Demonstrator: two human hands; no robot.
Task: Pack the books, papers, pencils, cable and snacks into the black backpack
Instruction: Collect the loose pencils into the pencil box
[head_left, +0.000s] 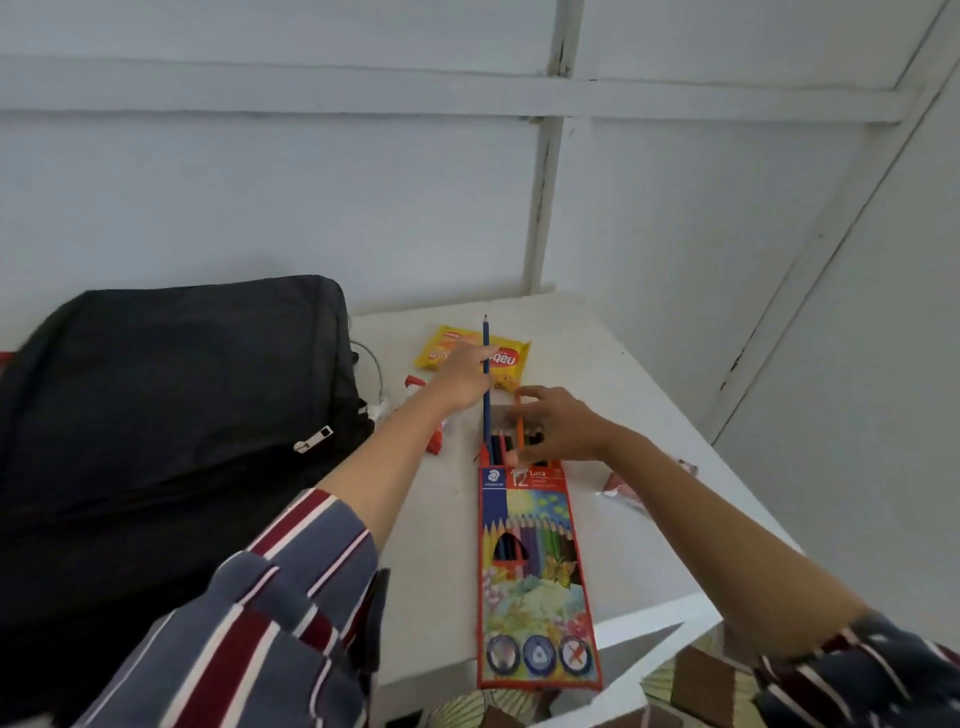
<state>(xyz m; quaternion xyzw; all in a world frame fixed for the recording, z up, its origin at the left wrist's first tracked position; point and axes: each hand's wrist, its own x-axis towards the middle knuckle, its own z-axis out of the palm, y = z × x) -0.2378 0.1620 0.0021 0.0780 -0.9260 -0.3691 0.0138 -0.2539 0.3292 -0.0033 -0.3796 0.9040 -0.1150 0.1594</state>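
A red coloured-pencil box (535, 582) lies lengthwise on the white table (649, 415), its open end facing away, with several pencils inside. My left hand (462, 384) holds a blue pencil (486, 338) upright, its lower end in the box mouth. My right hand (558, 423) pinches an orange pencil (520, 421) standing at the same opening. The black backpack (171, 415) lies flat on the left, zipped along the side I see. A yellow snack pack (506, 358) sits beyond my hands. A white cable (375, 382) curls beside the backpack.
A red and white packet (436, 441) shows partly under my left forearm. A small pinkish wrapper (623, 488) lies at the right by my right arm. White walls close in behind and to the right. The table's near edge runs by the box's lower end.
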